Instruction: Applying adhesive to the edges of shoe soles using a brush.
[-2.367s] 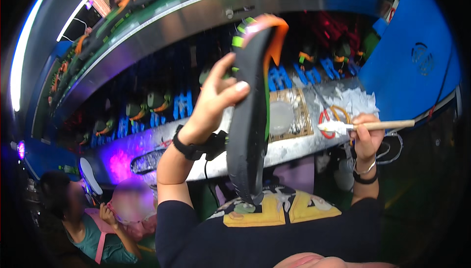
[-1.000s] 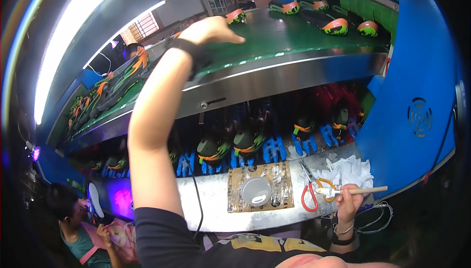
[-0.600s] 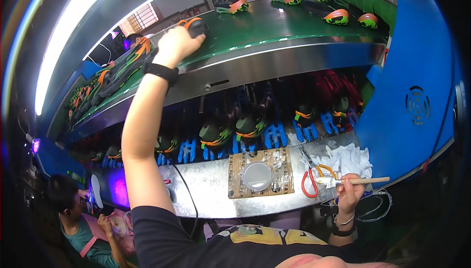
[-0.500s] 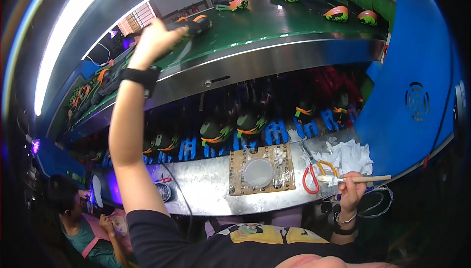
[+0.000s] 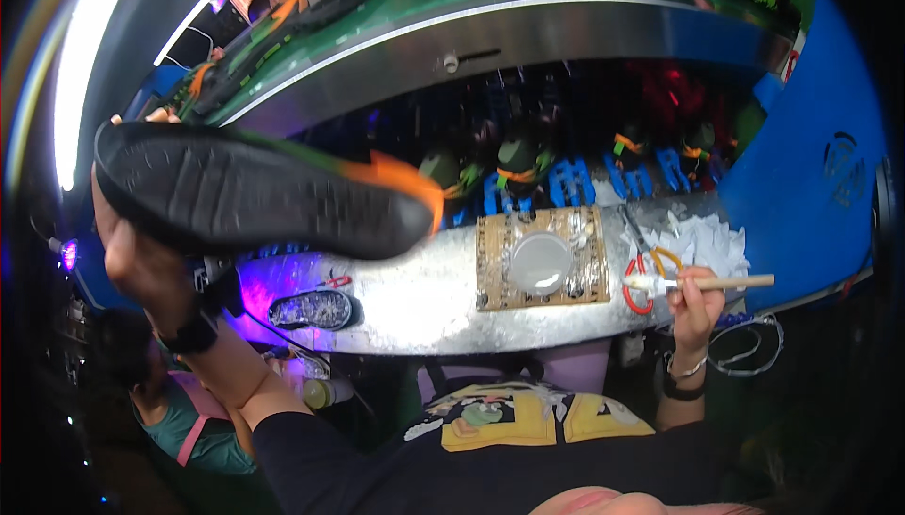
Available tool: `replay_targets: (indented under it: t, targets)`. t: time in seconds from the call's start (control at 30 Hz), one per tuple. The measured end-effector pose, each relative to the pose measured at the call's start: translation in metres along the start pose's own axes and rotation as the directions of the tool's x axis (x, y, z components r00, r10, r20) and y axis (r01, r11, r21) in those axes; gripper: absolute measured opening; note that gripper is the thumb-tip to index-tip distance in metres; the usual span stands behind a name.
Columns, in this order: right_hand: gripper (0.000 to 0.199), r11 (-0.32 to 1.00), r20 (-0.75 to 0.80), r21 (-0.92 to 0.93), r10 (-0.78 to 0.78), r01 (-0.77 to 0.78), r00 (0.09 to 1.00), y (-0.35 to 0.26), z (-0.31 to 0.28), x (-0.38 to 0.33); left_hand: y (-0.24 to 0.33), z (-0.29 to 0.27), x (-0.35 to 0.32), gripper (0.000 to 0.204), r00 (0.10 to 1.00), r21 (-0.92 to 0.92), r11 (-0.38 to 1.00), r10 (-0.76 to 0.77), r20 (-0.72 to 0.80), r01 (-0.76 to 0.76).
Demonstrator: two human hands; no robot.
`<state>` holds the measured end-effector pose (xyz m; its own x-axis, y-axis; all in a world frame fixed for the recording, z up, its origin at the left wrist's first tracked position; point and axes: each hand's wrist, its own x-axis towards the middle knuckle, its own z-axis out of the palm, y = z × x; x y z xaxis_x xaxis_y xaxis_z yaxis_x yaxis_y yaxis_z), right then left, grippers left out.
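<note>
My left hand (image 5: 139, 265) clamped its fingers on 1 black-and-orange sole (image 5: 273, 193); my right hand (image 5: 696, 310) pinched 1 wooden-handled brush (image 5: 731, 282) near white paper (image 5: 709, 242).

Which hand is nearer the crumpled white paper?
Right. The right hand, holding a brush, is just below the crumpled white paper; the left hand, holding the black sole, far left.

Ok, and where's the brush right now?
In the head view, the brush is right of centre, held in the right hand, with the crumpled white paper just above it in the picture and the red handle loop at its left end.
</note>
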<state>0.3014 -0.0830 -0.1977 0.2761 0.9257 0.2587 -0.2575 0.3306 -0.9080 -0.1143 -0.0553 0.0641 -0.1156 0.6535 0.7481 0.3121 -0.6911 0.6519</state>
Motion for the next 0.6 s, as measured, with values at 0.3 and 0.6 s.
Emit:
replay_targets:
  t: [0.3, 0.6]
  targets:
    - [0.009, 0.966, 0.213, -0.256, 0.097, -0.04, 0.972, 0.05, 0.052, 0.014, -0.179, -0.001, -0.161, 0.061, 0.524, -0.065, 0.649, -0.546, 0.654, 0.758]
    - [0.008, 0.734, 0.297, -0.669, 0.119, 0.118, 0.947, 0.074, 0.077, 0.024, -0.221, -0.017, -0.243, 0.097, 0.504, -0.366, 0.347, -0.559, 0.659, 0.863]
